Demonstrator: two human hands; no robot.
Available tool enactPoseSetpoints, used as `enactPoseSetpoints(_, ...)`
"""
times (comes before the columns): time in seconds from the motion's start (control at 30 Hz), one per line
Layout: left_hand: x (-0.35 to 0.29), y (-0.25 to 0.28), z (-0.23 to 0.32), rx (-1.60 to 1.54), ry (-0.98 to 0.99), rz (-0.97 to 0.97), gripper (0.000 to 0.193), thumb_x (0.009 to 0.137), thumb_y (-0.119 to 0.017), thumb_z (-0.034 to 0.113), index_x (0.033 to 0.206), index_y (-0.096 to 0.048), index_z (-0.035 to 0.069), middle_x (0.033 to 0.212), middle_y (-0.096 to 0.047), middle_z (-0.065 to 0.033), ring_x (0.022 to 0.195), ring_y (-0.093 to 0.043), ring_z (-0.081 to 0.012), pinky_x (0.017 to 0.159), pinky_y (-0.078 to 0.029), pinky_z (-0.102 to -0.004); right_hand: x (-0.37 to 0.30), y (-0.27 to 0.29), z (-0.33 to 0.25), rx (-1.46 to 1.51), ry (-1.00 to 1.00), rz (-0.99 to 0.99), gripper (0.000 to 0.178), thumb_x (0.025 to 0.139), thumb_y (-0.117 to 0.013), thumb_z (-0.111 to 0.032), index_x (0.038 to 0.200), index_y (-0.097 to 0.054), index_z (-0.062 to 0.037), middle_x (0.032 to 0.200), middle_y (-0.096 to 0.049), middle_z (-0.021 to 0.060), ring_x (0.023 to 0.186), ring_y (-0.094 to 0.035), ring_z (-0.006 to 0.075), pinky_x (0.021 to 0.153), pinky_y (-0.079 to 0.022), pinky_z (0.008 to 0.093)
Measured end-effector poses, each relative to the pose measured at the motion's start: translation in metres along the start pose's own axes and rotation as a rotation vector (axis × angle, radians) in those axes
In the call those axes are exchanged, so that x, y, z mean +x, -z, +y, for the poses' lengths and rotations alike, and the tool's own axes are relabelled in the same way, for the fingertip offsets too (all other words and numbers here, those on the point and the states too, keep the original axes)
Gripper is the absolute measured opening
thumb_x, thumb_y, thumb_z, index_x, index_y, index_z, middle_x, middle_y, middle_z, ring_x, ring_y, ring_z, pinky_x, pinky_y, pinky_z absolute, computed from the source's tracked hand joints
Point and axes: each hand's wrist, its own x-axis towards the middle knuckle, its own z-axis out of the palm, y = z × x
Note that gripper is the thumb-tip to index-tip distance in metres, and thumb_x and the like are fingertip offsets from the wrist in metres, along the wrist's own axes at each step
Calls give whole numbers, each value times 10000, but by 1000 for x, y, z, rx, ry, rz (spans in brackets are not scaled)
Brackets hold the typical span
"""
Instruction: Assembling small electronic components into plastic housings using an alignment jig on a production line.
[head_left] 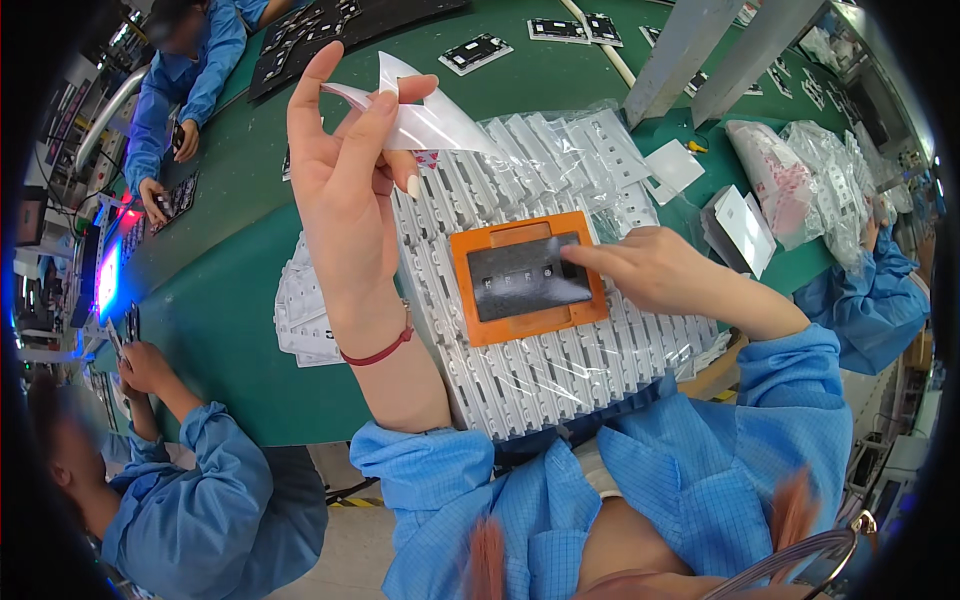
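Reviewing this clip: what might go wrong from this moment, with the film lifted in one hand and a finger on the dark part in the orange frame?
1. The clear film hangs loosely from the left hand; it may curl or stick to itself.
2. The right hand presses a fingertip on the dark panel, which could smudge it.
3. The orange frame rests on bagged white trays, so it might slide.

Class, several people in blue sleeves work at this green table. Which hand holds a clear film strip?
The wearer's raised left hand pinches the clear film strip; their right hand presses the dark panel in the orange rectangular frame.
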Motion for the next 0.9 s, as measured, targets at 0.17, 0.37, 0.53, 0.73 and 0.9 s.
enactPoseSetpoints(0.17, 1, -3, -1, -2, 13, -7, 458, 842, -521, 78, 1248, -314, 38, 941, -620, -188, 481, -435, -36, 462, -362, -151, 0, -14, 0, 3, 98, 170, 522, 685, -510, 41, 1191, -426, -55, 984, -597, 110, 579, -562, 188, 554, -452, 301)
enactPoseSetpoints(0.37, -3, -4, 4, -24, 2, 20, 458, 846, -518, 74, 1251, -309, 37, 944, -617, -193, 479, -432, -31, 446, -357, -145, -13, -7, 18, 703, -326, 483, 438, 705, -378, 106, 1119, -398, -35, 965, -601, 90, 556, -534, 110, 547, -431, 250)
enactPoseSetpoints(0.53, -4, -2, -2, 15, 7, 34, 464, 854, -519, 71, 1261, -297, 40, 925, -622, -186, 477, -428, -22, 426, -334, -139, -9, -21, 4, 385, -104, 222, 401, 667, -412, 88, 1035, -484, -52, 936, -614, 83, 550, -574, 178, 512, -455, 292)
enactPoseSetpoints(0.73, -1, -2, 6, -66, -36, 19, 426, 854, -553, 102, 1236, -371, 46, 770, -619, -99, 500, -445, -20, 451, -338, -135, -10, -7, 11, 383, -23, 486, 383, 664, -456, 108, 1013, -507, -40, 940, -604, 102, 615, -588, 209, 534, -461, 285)
enactPoseSetpoints(0.9, 3, 0, 2, -36, 4, 155, 421, 836, -556, 61, 1227, -408, 16, 640, -511, -17, 583, -496, -56, 502, -390, -163, -22, 11, 49, 230, -305, 549, 261, 752, -479, 62, 986, -534, -37, 941, -580, 97, 729, -570, 218, 619, -461, 276)
